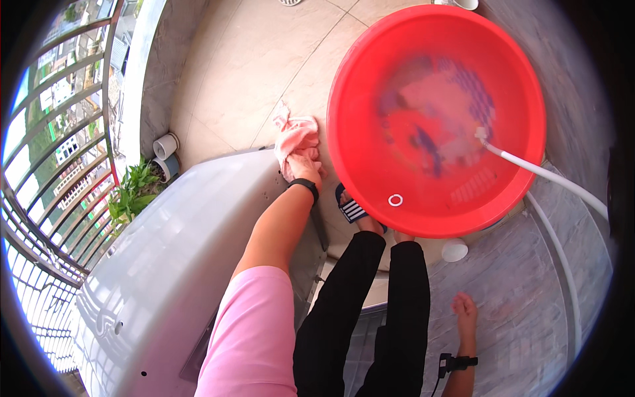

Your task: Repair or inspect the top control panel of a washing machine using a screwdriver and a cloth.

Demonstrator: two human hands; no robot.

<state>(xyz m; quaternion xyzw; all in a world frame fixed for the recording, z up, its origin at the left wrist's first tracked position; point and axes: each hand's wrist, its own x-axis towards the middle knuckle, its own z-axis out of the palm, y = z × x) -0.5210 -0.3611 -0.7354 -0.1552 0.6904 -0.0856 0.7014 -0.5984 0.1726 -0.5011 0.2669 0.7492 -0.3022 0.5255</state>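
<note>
My left hand (303, 169), with a black band at the wrist, is closed on a crumpled pink cloth (297, 135). It holds the cloth against the edge of a large grey-white appliance-like casing (178, 218), and folds of it spread past my fingers. My right hand (465, 309) hangs low at the right, beside my leg and the marbled wall; its fingers are loosely curled with nothing visible in them. A big red basin (344, 126) of water stands ahead of me. Under the water lie blurred fabrics (456, 92), some pink, some blue-patterned.
A white hose (562, 173) enters the basin over its right rim. My foot in a dark striped slipper (352, 209) is close to the basin. A white round cup-like thing (454, 250) is by the wall. Potted plants (135, 188) and a railing (73, 126) are at left.
</note>
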